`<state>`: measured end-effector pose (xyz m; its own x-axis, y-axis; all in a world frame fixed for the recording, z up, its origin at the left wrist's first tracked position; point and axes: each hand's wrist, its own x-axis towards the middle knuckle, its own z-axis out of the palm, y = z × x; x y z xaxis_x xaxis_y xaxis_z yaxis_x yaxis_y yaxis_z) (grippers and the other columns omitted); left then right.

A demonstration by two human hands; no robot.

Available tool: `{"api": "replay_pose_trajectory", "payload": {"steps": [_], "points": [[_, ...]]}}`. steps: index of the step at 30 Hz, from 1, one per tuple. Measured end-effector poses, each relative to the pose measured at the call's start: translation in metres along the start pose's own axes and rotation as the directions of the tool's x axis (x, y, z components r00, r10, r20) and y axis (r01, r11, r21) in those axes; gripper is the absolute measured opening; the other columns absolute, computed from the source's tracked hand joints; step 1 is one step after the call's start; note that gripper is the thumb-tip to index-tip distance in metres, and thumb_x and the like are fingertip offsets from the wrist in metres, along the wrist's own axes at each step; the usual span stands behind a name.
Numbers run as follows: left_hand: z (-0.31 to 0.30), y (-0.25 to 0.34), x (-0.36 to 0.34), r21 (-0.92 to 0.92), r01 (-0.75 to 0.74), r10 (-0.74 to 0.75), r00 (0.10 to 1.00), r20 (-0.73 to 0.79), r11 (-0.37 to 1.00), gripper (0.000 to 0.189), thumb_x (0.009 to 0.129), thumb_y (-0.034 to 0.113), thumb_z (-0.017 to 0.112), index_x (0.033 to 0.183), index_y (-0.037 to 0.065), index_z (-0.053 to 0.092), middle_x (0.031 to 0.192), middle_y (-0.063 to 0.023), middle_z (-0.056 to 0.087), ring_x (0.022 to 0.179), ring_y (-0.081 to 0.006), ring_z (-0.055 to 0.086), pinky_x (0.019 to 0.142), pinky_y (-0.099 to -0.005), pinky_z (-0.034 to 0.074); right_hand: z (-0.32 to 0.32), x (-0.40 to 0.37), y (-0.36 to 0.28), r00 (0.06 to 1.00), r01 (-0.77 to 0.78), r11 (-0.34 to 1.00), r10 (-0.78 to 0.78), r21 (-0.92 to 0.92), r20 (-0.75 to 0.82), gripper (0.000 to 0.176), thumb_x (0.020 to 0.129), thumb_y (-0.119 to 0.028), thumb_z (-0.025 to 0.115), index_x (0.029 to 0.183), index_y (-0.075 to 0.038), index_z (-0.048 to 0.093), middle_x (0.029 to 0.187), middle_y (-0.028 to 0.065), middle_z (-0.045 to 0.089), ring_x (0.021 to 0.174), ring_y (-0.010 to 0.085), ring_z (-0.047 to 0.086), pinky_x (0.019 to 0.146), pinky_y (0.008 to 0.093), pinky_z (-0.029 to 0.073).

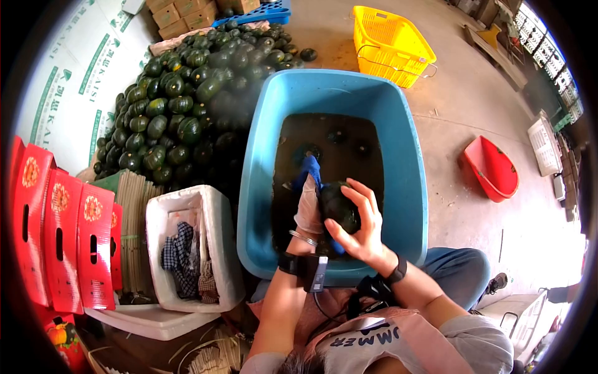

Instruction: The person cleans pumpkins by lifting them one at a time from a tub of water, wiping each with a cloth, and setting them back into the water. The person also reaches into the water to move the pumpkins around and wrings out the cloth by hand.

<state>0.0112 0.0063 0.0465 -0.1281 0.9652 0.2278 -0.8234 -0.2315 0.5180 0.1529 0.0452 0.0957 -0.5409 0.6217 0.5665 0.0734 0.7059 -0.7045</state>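
A large blue tub (403, 187) of dark, murky water stands in front of me, with a few dark green squashes (337, 135) partly under the surface. Over its near half, my right hand (363, 221) is closed round the right side of a dark green squash (341, 208). Against the squash's left side is my left hand (309, 202), in a pale translucent glove, with a blue cloth (309, 168) at its fingers. The cloth covers those fingertips, and the hand seems wrapped in or closed on it.
A big squash pile (180, 103) lies left of the tub. Nearer are a white foam box (233, 274) with checkered cloths and red cartons (64, 230). A yellow basket (398, 47) stands beyond the tub, a red basin (492, 168) to the right.
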Motion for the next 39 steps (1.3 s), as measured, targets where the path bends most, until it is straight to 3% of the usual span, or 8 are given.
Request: {"api": "replay_pose_trajectory", "payload": {"steps": [12, 17, 20, 26, 28, 30, 33, 39], "points": [[-0.05, -0.008, 0.008, 0.243, -0.162, 0.251, 0.882, -0.399, 0.956, 0.072, 0.101, 0.056, 0.028, 0.152, 0.005, 0.025, 0.153, -0.007, 0.033, 0.14, -0.0203, 0.032, 0.117, -0.0343, 0.023, -0.004, 0.024, 0.007, 0.855, -0.326, 0.932, 0.221, 0.157, 0.469, 0.045, 0.077, -0.018, 0.072, 0.117, -0.001, 0.06, 0.108, 0.0142, 0.065, 0.097, 0.025, 0.064, 0.087, 0.035, 0.049], [-0.004, 0.013, -0.003, 0.044, -0.088, 0.096, 0.787, -0.609, 0.995, 0.087, 0.086, 0.075, 0.043, 0.149, 0.016, 0.034, 0.15, -0.0039, 0.039, 0.135, -0.0214, 0.038, 0.114, -0.039, 0.029, -0.04, -0.047, 0.058, 0.086, -0.894, -0.286, 0.647, 0.346, 0.757, 0.044, 0.089, -0.036, 0.053, 0.121, -0.006, 0.06, 0.117, 0.0141, 0.064, 0.104, 0.0292, 0.063, 0.092, 0.0442, 0.051], [-0.048, 0.001, -0.013, -0.153, -0.131, 0.01, 0.792, -0.611, 0.98, 0.072, 0.083, 0.074, 0.048, 0.126, 0.017, 0.052, 0.119, -0.0044, 0.061, 0.112, -0.0238, 0.056, 0.102, -0.0438, 0.045, -0.062, -0.027, 0.034, -0.047, -0.86, -0.372, 0.74, 0.349, 0.671, 0.045, 0.089, -0.041, 0.051, 0.121, -0.011, 0.06, 0.118, 0.014, 0.065, 0.106, 0.0321, 0.063, 0.091, 0.0582, 0.049], [-0.048, 0.013, -0.016, -0.322, -0.175, 0.035, 0.917, -0.396, 0.93, 0.074, 0.078, 0.073, 0.058, 0.123, 0.013, 0.058, 0.123, -0.0077, 0.062, 0.112, -0.03, 0.059, 0.098, -0.0512, 0.048, -0.026, 0.117, 0.071, 0.571, -0.75, -0.051, 0.455, 0.66, 0.683, 0.072, 0.091, -0.065, 0.048, 0.142, -0.015, 0.041, 0.136, 0.0197, 0.052, 0.121, 0.0338, 0.053, 0.103, 0.0513, 0.041], [-0.075, 0.003, -0.019, -0.587, -0.127, 0.087, 0.992, -0.096, 0.8, 0.083, 0.077, 0.072, 0.06, 0.133, 0.011, 0.052, 0.132, -0.014, 0.057, 0.121, -0.0361, 0.054, 0.105, -0.0576, 0.04, -0.003, 0.145, 0.089, 0.773, -0.63, 0.528, 0.495, 0.569, 0.396, 0.08, 0.09, -0.064, 0.051, 0.146, -0.01, 0.034, 0.142, 0.0173, 0.045, 0.132, 0.0317, 0.041, 0.104, 0.0483, 0.038], [-0.059, 0.004, -0.027, -0.422, -0.202, 0.097, 0.962, -0.257, 0.884, 0.082, 0.079, 0.069, 0.06, 0.136, 0.011, 0.048, 0.137, -0.0129, 0.054, 0.124, -0.035, 0.051, 0.107, -0.0566, 0.039, 0.027, 0.116, 0.172, 0.811, -0.468, 0.882, 0.402, 0.061, 0.425, 0.093, 0.077, -0.059, 0.07, 0.143, -0.002, 0.038, 0.134, 0.0236, 0.053, 0.124, 0.0326, 0.052, 0.1, 0.0422, 0.043], [-0.027, 0.019, -0.048, -0.127, -0.284, 0.198, 0.866, -0.46, 0.95, 0.085, 0.086, 0.062, 0.058, 0.147, 0.009, 0.032, 0.151, -0.0122, 0.037, 0.137, -0.0346, 0.037, 0.112, -0.0563, 0.031, 0.039, 0.014, 0.235, 0.377, -0.226, 0.635, 0.756, -0.739, 0.535, 0.114, 0.049, -0.052, 0.087, 0.143, -0.011, 0.037, 0.142, 0.0301, 0.038, 0.13, 0.0474, 0.04, 0.104, 0.0516, 0.041], [-0.061, 0.01, -0.058, -0.16, -0.303, 0.186, 0.842, -0.506, 0.939, 0.084, 0.084, 0.066, 0.057, 0.144, 0.01, 0.036, 0.148, -0.009, 0.04, 0.135, -0.0303, 0.039, 0.114, -0.0502, 0.031, 0.067, -0.049, 0.228, 0.493, -0.419, 0.521, 0.818, -0.744, 0.295, 0.106, 0.058, -0.045, 0.085, 0.144, -0.022, 0.029, 0.14, 0.0227, 0.034, 0.125, 0.0478, 0.04, 0.097, 0.0576, 0.044]]}}
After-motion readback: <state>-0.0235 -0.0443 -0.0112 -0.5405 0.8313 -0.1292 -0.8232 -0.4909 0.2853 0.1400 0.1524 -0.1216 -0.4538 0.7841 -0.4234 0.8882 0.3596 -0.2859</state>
